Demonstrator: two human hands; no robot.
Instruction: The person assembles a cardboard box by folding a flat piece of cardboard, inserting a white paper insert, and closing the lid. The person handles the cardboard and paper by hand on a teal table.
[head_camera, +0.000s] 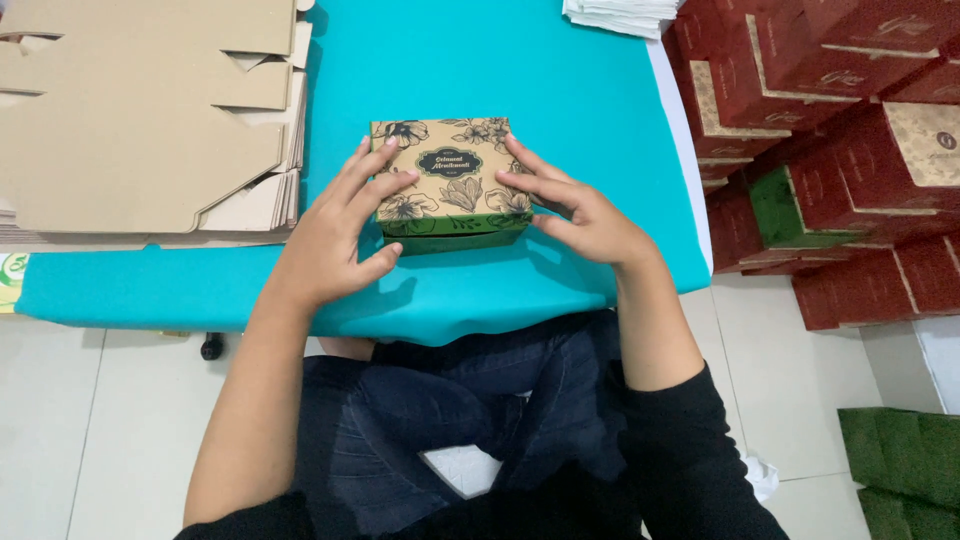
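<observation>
A small closed cardboard box (450, 180) with a tan flower-printed lid and a green base rests on the turquoise table cover (560, 110). My left hand (335, 235) clasps its left side, fingers spread over the lid and thumb against the green front. My right hand (580, 210) holds the right side, with fingers lying on the lid's edge. Both hands press the box from opposite sides.
A stack of flat brown cardboard blanks (140, 110) lies at the table's left. White sheets (620, 15) sit at the far edge. Dark red and green assembled boxes (840, 150) are piled on the floor to the right, more green ones (900, 470) lower right.
</observation>
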